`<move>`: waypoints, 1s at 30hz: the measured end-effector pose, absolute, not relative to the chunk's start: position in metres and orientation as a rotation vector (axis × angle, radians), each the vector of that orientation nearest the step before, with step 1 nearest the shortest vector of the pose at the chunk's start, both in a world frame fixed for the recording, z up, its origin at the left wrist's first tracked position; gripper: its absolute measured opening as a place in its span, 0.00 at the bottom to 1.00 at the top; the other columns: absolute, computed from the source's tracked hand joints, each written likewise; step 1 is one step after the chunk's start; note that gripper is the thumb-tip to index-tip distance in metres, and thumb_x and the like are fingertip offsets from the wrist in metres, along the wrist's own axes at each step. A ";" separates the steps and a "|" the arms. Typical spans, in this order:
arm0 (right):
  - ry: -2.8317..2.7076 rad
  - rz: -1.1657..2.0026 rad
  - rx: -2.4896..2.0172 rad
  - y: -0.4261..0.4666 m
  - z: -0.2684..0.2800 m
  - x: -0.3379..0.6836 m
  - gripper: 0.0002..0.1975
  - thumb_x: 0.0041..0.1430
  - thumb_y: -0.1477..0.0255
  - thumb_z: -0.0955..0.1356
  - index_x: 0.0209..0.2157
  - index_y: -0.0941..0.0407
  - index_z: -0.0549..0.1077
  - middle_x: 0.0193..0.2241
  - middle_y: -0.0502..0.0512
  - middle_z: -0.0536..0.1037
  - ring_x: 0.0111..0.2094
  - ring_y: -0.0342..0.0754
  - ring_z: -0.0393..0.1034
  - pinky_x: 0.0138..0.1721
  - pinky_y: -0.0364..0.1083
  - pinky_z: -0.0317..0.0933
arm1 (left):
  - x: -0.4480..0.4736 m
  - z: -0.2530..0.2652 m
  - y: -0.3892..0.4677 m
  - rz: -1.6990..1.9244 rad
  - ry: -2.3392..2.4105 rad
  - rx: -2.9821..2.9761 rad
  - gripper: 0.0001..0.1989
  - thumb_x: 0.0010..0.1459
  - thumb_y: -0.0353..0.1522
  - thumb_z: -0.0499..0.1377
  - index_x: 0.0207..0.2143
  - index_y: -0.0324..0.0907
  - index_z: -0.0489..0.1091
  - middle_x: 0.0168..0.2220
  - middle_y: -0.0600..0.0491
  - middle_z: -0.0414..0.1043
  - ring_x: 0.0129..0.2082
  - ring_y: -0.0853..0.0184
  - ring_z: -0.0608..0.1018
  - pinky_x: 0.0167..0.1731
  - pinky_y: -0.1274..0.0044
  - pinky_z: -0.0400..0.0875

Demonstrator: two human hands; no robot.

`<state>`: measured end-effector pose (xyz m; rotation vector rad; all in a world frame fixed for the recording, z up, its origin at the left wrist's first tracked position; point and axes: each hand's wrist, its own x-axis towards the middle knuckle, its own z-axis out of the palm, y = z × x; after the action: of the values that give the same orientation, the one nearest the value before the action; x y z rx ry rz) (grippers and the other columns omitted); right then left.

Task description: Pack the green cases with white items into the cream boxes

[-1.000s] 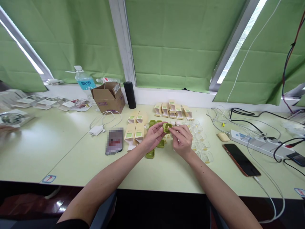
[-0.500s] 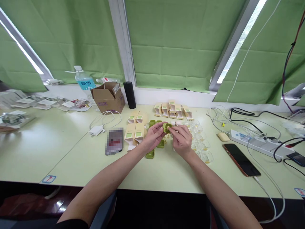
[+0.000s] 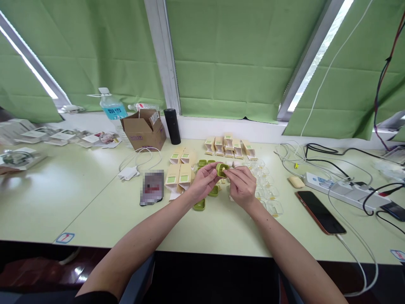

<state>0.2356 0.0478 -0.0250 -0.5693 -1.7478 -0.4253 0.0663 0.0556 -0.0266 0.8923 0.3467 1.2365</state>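
My left hand (image 3: 204,182) grips a small olive-green square case (image 3: 219,169), its hollow side facing me, just above the table. My right hand (image 3: 243,185) is closed in a pinch at the case's right side. A tiny pale piece shows at those fingertips, too small to name. Below my hands lie more green cases (image 3: 199,205), several of them partly hidden. To the right, several clear plastic shells (image 3: 274,207) with yellowish spots stand in rows. Cream cardboard boxes (image 3: 172,179) with green squares lie left of my left hand.
More cream boxes (image 3: 228,143) stand at the back. A brown carton (image 3: 144,134), a black flask (image 3: 172,126) and a white charger (image 3: 128,173) are left. On the right lie a phone (image 3: 321,211), a power strip (image 3: 341,192) and tangled cables. The table's front edge (image 3: 215,253) is near me.
My right hand has shifted very slightly right at the case. The left hand and the green case stay almost where they were.
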 end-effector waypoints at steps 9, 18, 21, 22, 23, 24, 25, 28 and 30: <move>-1.699 -0.422 -0.553 0.045 -0.022 0.234 0.18 0.64 0.80 0.66 0.51 0.51 0.77 0.38 0.56 0.84 0.38 0.53 0.77 0.38 0.54 0.73 | 0.064 -0.030 0.061 1.311 0.440 0.970 0.24 0.49 0.39 0.76 0.48 0.43 0.78 0.43 0.51 0.79 0.40 0.70 0.79 0.43 0.78 0.73; -1.817 -0.220 -0.873 0.041 -0.022 0.232 0.26 0.63 0.68 0.69 0.61 0.54 0.66 0.52 0.64 0.77 0.51 0.61 0.71 0.40 0.57 0.74 | 0.070 -0.028 0.056 1.538 0.648 1.356 0.23 0.48 0.38 0.76 0.45 0.42 0.77 0.45 0.47 0.78 0.44 0.63 0.78 0.49 0.69 0.74; -1.829 -0.192 -0.861 0.041 -0.023 0.231 0.20 0.63 0.70 0.68 0.57 0.53 0.69 0.48 0.61 0.80 0.48 0.58 0.72 0.43 0.55 0.74 | 0.072 -0.027 0.051 1.554 0.643 1.429 0.26 0.46 0.37 0.77 0.46 0.43 0.75 0.45 0.48 0.77 0.44 0.63 0.78 0.50 0.70 0.74; -1.824 -0.189 -0.850 0.042 -0.023 0.231 0.19 0.63 0.71 0.68 0.56 0.53 0.70 0.48 0.61 0.80 0.48 0.57 0.73 0.43 0.55 0.74 | 0.072 -0.027 0.050 1.558 0.638 1.434 0.26 0.46 0.37 0.76 0.46 0.43 0.75 0.45 0.48 0.77 0.44 0.63 0.78 0.50 0.70 0.73; -1.817 -0.187 -0.841 0.042 -0.023 0.231 0.19 0.63 0.71 0.68 0.55 0.53 0.70 0.48 0.61 0.80 0.48 0.57 0.73 0.44 0.55 0.74 | 0.072 -0.027 0.049 1.559 0.634 1.437 0.24 0.49 0.38 0.75 0.47 0.43 0.75 0.45 0.48 0.77 0.44 0.63 0.78 0.50 0.70 0.73; -1.809 -0.186 -0.837 0.042 -0.023 0.230 0.19 0.62 0.72 0.68 0.55 0.53 0.70 0.48 0.61 0.80 0.48 0.57 0.73 0.44 0.55 0.74 | 0.071 -0.027 0.048 1.561 0.636 1.444 0.21 0.52 0.39 0.74 0.46 0.43 0.75 0.45 0.47 0.76 0.45 0.63 0.78 0.49 0.71 0.73; -1.803 -0.183 -0.836 0.042 -0.023 0.230 0.20 0.62 0.72 0.69 0.56 0.53 0.70 0.48 0.60 0.80 0.48 0.57 0.73 0.44 0.54 0.74 | 0.070 -0.027 0.048 1.566 0.646 1.463 0.18 0.56 0.39 0.71 0.45 0.42 0.75 0.45 0.47 0.76 0.45 0.63 0.77 0.49 0.71 0.72; -1.798 -0.172 -0.850 0.042 -0.024 0.230 0.20 0.61 0.73 0.69 0.55 0.53 0.70 0.47 0.60 0.81 0.48 0.57 0.73 0.43 0.54 0.75 | 0.068 -0.027 0.050 1.607 0.736 1.569 0.10 0.63 0.40 0.64 0.39 0.42 0.76 0.41 0.47 0.74 0.43 0.62 0.75 0.46 0.72 0.70; -1.807 -0.173 -0.865 0.042 -0.025 0.230 0.20 0.61 0.73 0.69 0.55 0.53 0.70 0.47 0.60 0.81 0.48 0.57 0.73 0.42 0.54 0.75 | 0.067 -0.027 0.051 1.629 0.797 1.631 0.09 0.63 0.39 0.64 0.35 0.43 0.76 0.39 0.49 0.73 0.40 0.63 0.74 0.43 0.73 0.69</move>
<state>0.2301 0.0417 -0.0248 -0.8651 -1.8066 -0.1729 0.0666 0.0514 -0.0270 1.6308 0.7971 1.6286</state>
